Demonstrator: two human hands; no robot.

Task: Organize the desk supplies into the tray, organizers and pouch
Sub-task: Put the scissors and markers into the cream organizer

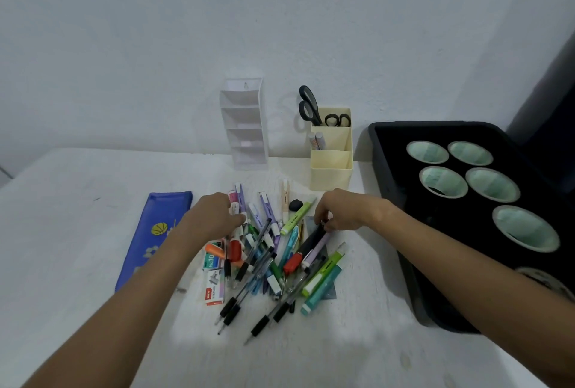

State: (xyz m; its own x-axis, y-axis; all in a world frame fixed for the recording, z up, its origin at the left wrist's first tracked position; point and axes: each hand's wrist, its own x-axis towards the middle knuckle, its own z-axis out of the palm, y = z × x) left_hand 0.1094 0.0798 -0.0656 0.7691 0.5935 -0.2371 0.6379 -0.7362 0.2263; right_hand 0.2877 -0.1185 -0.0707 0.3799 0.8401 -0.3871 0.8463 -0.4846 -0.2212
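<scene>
Right hand [342, 211] pinches a flat black item [314, 239] at the pen pile's [264, 260] far edge, left hand [214, 216] grasps a marker [234, 204] there, pile mid-desk between blue pouch [155, 232] and black tray [392, 151], cream organizer [331, 166] behind.

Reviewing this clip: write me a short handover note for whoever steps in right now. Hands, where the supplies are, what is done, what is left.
Left hand: reaches into the pile of pens and markers; whether it grips one cannot be told.
Right hand: pinches a dark flat item at the pile's right edge.
Done: two pairs of scissors and two markers stand in the cream organizer.
Left: nearly everything. The staple boxes and pile remain on the table. The white organizer looks unfilled, the blue pouch lies flat on the left, and the black tray with cups sits on the right.
</scene>
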